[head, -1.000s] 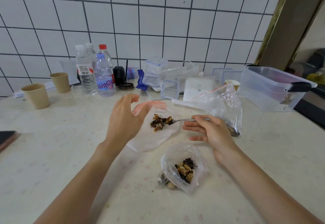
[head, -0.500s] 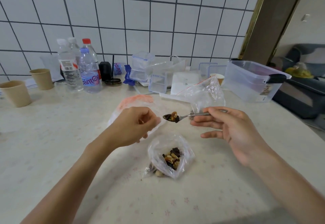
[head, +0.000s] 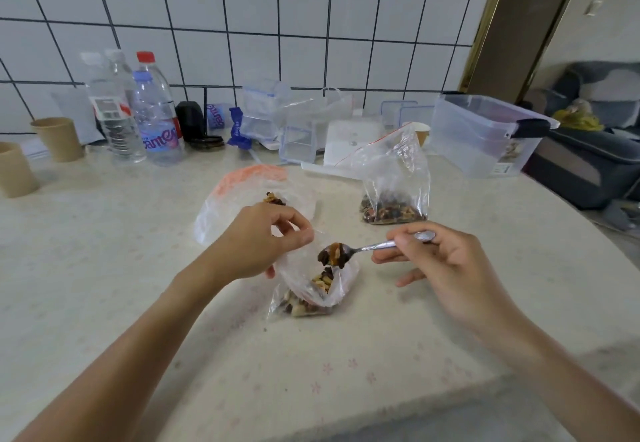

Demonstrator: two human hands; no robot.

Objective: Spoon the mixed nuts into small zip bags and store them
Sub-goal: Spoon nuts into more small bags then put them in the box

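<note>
A small clear zip bag [head: 313, 291] partly filled with mixed nuts lies on the counter in front of me. My left hand [head: 258, 244] pinches its upper edge and holds the mouth open. My right hand [head: 440, 261] grips a metal spoon [head: 349, 252] heaped with nuts, the bowl hovering just over the bag's mouth. Behind my left hand lies another bag with an orange-red zip strip [head: 239, 195] and a few nuts in it. A larger upright bag of nuts [head: 394, 185] stands to the right rear.
Along the tiled wall stand water bottles [head: 152, 115], two paper cups [head: 59, 138], small clear lidded containers [head: 263, 115], a white box [head: 349, 143] and a large clear storage tub [head: 485, 136]. The counter's [head: 104, 268] right edge drops toward a sofa.
My left hand came down from the far bag and took hold of the near bag's edge. The loaded spoon moved toward me and now hangs over that bag's mouth.
</note>
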